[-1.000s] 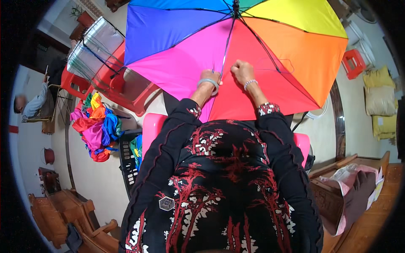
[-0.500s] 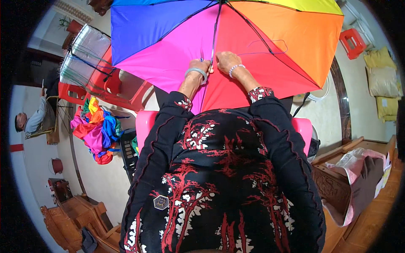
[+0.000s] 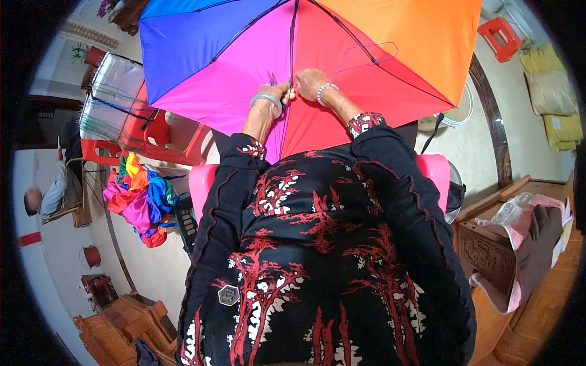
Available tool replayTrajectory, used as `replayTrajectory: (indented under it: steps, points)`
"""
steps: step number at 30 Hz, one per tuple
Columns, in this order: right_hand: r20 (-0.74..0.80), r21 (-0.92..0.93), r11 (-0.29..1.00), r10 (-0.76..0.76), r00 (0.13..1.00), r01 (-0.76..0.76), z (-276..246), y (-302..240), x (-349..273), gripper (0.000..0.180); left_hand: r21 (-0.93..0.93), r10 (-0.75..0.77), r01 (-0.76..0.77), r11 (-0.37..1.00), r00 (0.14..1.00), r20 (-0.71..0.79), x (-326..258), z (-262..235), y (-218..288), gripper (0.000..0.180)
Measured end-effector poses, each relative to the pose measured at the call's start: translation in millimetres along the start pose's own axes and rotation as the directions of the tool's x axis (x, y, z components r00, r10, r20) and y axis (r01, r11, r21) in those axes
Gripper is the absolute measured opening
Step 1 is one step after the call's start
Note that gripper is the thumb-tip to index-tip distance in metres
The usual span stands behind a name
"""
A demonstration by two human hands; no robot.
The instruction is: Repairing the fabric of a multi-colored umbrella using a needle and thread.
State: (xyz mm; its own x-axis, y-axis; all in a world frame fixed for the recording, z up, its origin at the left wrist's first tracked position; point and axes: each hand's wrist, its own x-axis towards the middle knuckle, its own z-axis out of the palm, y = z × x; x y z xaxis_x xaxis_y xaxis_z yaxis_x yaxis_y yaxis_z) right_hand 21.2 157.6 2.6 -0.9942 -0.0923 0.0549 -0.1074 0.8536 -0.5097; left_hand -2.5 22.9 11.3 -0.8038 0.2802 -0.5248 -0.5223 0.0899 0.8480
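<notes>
I see the open rainbow umbrella (image 3: 244, 67) with its inner side toward me: blue, magenta, red and orange panels, dark ribs meeting near the top.

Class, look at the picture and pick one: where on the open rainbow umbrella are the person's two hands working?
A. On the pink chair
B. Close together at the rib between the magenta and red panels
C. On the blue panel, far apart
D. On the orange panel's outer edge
B: the left hand and right hand sit close together at the dark rib where the umbrella's magenta and red panels meet.
</notes>
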Motion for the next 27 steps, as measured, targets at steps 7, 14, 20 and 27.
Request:
replayTrajectory:
  steps: [7,14,20,27]
  points:
    - [-0.075,0.083,0.996,0.043,0.996,-0.037,10.8,-5.1,4.4,0.014,-0.021,-0.028,0.028,0.999,0.999,0.019,1.5,-5.1,1.9,0.018]
    - [-0.042,0.136,0.988,0.075,0.996,-0.068,3.9,-2.9,2.6,0.015,0.011,0.027,-0.025,1.0,0.988,-0.149,-3.4,12.8,-0.7,0.015]
    - [-0.149,0.191,0.979,0.105,0.983,-0.076,11.2,7.1,5.4,0.008,-0.054,0.067,-0.088,0.995,0.95,-0.305,-3.0,12.6,-3.0,0.013]
    - [-0.077,0.31,0.944,0.142,0.987,-0.111,4.1,5.8,4.3,0.009,-0.099,0.034,-0.068,0.993,0.95,-0.311,1.0,10.1,-2.1,0.016]
